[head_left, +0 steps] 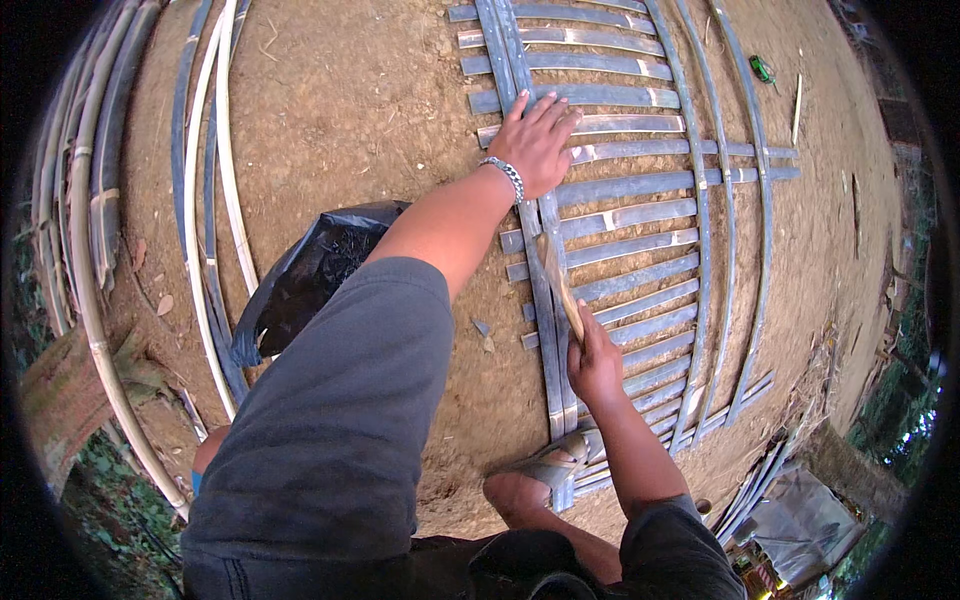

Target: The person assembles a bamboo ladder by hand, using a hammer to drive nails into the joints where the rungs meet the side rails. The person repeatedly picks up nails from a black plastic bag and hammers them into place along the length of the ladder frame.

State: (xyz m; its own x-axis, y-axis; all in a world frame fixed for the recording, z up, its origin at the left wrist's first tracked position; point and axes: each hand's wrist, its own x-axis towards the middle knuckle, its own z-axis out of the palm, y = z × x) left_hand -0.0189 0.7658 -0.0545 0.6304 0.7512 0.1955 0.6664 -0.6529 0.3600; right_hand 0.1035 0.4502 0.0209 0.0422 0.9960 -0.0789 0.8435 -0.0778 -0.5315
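A lattice of dark split-bamboo slats (620,217) lies on the ground, with long strips crossing it. My left hand (537,140) rests flat on the doubled long strip (508,60) along the left side, fingers spread, a chain bracelet at the wrist. Lower down the same strip, my right hand (595,355) is wrapped round the handle of a wooden-handled tool (562,290). The tool's wider far end lies over the strip, and its exact kind is unclear. My sandalled foot (550,465) is at the strip's near end.
A black plastic bag (300,275) sits left of my left arm. Long pale and dark bamboo strips (230,160) and a stack of poles (85,200) lie farther left. Beyond the lattice on the right are a small green object (762,69) and a short pale stick (797,110).
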